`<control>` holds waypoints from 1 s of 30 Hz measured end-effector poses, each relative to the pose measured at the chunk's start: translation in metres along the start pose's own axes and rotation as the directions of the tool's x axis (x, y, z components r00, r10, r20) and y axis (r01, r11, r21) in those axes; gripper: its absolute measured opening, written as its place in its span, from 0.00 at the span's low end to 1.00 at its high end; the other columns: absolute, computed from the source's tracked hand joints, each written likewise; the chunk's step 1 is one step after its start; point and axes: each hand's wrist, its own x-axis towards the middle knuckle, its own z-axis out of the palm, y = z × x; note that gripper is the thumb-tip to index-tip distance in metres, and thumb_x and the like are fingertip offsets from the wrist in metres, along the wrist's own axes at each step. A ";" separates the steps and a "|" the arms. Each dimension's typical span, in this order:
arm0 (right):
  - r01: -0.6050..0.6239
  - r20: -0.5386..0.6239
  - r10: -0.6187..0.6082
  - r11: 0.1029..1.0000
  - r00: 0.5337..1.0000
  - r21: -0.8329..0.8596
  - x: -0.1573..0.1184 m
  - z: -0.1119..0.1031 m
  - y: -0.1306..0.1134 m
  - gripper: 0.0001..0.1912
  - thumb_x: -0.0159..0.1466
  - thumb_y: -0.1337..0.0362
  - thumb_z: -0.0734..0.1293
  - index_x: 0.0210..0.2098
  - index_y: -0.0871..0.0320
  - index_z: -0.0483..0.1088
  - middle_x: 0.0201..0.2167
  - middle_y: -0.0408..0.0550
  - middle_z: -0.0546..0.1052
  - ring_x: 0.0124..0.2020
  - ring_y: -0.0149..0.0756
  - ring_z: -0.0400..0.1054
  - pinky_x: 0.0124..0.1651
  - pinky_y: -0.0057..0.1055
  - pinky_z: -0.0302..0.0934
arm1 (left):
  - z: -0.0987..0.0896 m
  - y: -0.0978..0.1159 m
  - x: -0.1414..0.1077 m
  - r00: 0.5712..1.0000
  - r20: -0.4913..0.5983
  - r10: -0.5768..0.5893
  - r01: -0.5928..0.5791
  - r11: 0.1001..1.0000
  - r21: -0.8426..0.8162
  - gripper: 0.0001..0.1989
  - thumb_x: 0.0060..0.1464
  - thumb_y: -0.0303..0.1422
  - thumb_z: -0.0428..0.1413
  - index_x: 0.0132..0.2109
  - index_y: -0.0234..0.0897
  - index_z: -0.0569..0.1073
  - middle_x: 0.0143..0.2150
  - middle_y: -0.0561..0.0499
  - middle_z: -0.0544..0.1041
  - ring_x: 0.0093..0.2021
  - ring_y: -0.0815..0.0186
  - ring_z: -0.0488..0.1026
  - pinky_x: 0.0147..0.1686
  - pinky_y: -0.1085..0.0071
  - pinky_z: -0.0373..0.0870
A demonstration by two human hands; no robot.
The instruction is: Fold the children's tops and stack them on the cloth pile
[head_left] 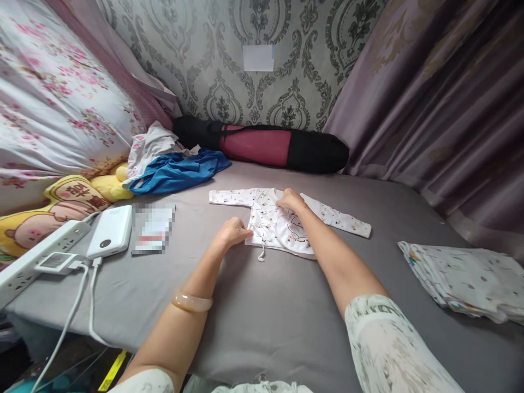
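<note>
Pinching with my left hand (236, 231) the eight-o'clock edge of a white patterned long-sleeved cloth shirt (264, 214) at twelve o'clock on grey fabric (254, 322), I touch its chest with my right hand (291, 200), grip unclear.

Soft, diffuse, moderate light. Floral cloth (61, 87) at 10 o'clock brightest; purple curtain (442, 109) at 2 o'clock sinks into dark folds. Faint, blurry-edged shadows on grey sheet (254, 327) toward 6 o'clock. Small shirt (264, 210) near centre slightly soft. Wide-angle stretch toward edges. Item (154, 229) at 9 o'clock pixelated.
</note>
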 end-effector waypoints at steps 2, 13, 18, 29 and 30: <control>0.023 -0.091 -0.030 0.997 0.995 -0.076 -0.006 0.003 -0.002 0.17 0.58 0.72 0.66 0.47 0.62 0.74 0.46 0.61 0.76 0.51 0.47 0.71 0.46 0.33 0.64 | -0.001 -0.002 0.001 1.000 0.023 -0.016 0.017 1.000 -0.022 0.10 0.44 0.35 0.56 0.20 0.37 0.67 0.16 0.54 0.65 0.21 0.68 0.65 0.22 0.73 0.56; -0.016 -0.147 -0.001 0.994 0.989 -0.109 -0.016 0.014 -0.006 0.24 0.62 0.78 0.56 0.56 0.66 0.69 0.52 0.67 0.71 0.51 0.47 0.70 0.47 0.36 0.63 | -0.006 -0.007 0.002 0.997 0.071 -0.020 0.021 1.000 -0.021 0.10 0.42 0.36 0.58 0.21 0.36 0.69 0.16 0.55 0.65 0.21 0.68 0.65 0.22 0.73 0.55; 0.141 -0.301 -0.198 0.970 0.933 -0.199 -0.032 0.024 -0.017 0.25 0.65 0.78 0.50 0.54 0.67 0.69 0.53 0.67 0.71 0.55 0.49 0.65 0.53 0.41 0.57 | -0.007 -0.006 0.001 0.996 0.084 -0.009 0.012 0.999 -0.034 0.18 0.46 0.43 0.58 0.18 0.36 0.67 0.18 0.52 0.69 0.20 0.70 0.64 0.23 0.73 0.57; 0.354 -0.053 -0.357 0.934 0.933 -0.048 -0.033 0.067 -0.034 0.34 0.71 0.50 0.46 0.71 0.60 0.45 0.73 0.51 0.42 0.72 0.51 0.31 0.68 0.54 0.28 | -0.006 -0.012 0.007 0.992 0.125 -0.021 0.028 0.998 -0.056 0.11 0.42 0.36 0.60 0.20 0.35 0.70 0.17 0.54 0.69 0.20 0.70 0.66 0.22 0.74 0.58; 0.344 -0.059 -0.346 0.938 0.936 -0.047 -0.033 0.068 -0.033 0.34 0.71 0.50 0.46 0.71 0.59 0.45 0.73 0.51 0.41 0.72 0.52 0.31 0.68 0.56 0.27 | -0.007 -0.012 0.007 0.990 0.137 -0.023 0.032 0.997 -0.064 0.10 0.41 0.36 0.60 0.21 0.35 0.70 0.17 0.54 0.69 0.20 0.70 0.66 0.21 0.75 0.58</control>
